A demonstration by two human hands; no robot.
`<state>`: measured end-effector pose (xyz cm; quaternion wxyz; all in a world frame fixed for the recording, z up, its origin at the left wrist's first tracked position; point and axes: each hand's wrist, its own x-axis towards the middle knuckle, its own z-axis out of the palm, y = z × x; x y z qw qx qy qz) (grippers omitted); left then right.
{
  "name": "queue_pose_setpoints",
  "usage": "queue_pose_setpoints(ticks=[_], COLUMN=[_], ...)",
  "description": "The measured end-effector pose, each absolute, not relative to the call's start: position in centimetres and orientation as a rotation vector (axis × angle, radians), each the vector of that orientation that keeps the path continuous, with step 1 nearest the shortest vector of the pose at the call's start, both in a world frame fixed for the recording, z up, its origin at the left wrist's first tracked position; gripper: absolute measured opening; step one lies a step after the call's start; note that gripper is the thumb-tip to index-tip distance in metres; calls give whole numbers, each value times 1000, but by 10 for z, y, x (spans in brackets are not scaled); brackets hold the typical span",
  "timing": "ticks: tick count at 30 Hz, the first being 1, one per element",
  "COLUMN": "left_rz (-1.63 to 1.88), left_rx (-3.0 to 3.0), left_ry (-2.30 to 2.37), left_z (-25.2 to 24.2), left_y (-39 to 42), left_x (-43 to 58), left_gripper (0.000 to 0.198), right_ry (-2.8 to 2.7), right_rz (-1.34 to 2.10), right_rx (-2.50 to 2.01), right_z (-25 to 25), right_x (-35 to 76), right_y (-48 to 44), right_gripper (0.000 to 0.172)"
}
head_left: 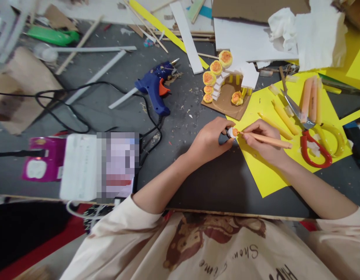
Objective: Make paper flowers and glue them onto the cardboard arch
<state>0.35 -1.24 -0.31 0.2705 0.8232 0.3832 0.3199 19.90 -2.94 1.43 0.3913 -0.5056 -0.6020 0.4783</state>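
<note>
Cream sleeves (139, 217) sit low in view. Left hand (209, 142) pinches a small white-and-orange piece (232, 132) in closed fingers. Right hand (263, 142) grips an orange stick (270, 140), tip touching the piece, over yellow paper (264, 175) on the surface (197, 182). Beyond, a cardboard base (226, 107) carries orange rosettes (216, 68).

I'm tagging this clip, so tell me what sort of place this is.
Likely a craft or model-making worktable: a glue gun, scissors and a small paper model lie on it, while the left hand grips a small white piece and the right hand an orange stick.
</note>
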Motion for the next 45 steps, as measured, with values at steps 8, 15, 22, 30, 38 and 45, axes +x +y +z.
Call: queue_pose_setpoints(ticks=[8,15,22,30,38,45], left_rz=[859,830,816,824,887,982], left_rx=[2245,2240,2228,2234,2156,1777], left_ry=[997,1016,1013,1004,1004,1126], left_z=[-2,-1,1,1,-1,-3], left_y=[-12,-12,-13,-13,-12,-12], left_x=[3,3,1,3,3,4], left_gripper=[20,20,21,19,15,20], right_ry=[-1591,-1556,-1562,-1541,-1459,-1656], right_rz=[1233,1227,1231,1211,1211,956], right_rx=[-1293,-1303,-1306,-1307,-1274,-1218], right_z=[14,16,16,17,13,14], right_x=[199,198,197,196,200,208], right_y=[-29,-29,-29,-29,-27,-25], right_gripper=[13,13,13,13,22,20])
